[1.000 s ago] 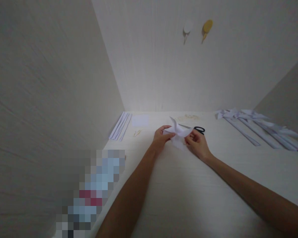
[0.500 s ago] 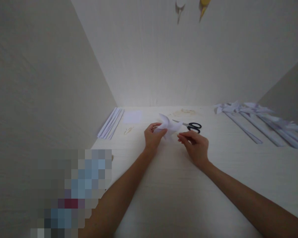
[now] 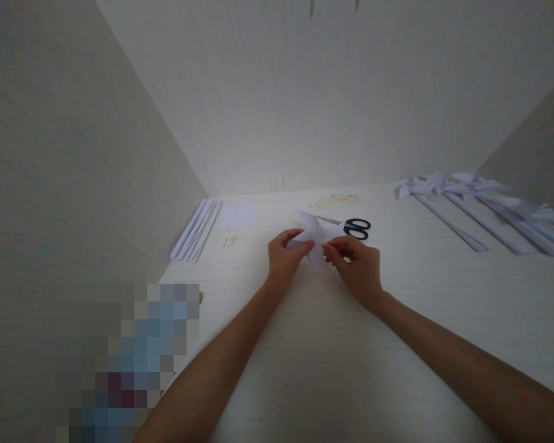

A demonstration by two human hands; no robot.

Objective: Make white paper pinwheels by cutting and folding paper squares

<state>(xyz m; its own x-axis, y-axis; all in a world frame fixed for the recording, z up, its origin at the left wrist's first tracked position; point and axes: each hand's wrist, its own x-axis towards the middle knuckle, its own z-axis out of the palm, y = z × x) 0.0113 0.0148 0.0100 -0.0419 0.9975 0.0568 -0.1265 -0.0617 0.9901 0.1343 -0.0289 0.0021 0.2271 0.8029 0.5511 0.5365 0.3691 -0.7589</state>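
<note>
My left hand [image 3: 282, 259] is closed on a white paper pinwheel [image 3: 310, 229], its thumb in front and fingers behind. The curled blades stand up between my two hands. Close against the pinwheel's right side, my right hand [image 3: 359, 268] has thumb and forefinger pinched together. What sits in that pinch is too small to make out. Just behind the pinwheel lie scissors [image 3: 357, 220] with black handles, their blades pointing left and partly covered by the paper.
Rolled white paper sticks [image 3: 196, 231] lie at the left, beside a square paper sheet [image 3: 238, 215] and a few thin pale sticks [image 3: 231, 242]. More pale bits [image 3: 344, 198] lie at the back. Several pinwheels on paper sticks [image 3: 484, 212] rest at the right. Walls enclose the table.
My right hand has moved left, bringing its pinched fingers up to the pinwheel. My left hand keeps its hold. The view has tilted down slightly.
</note>
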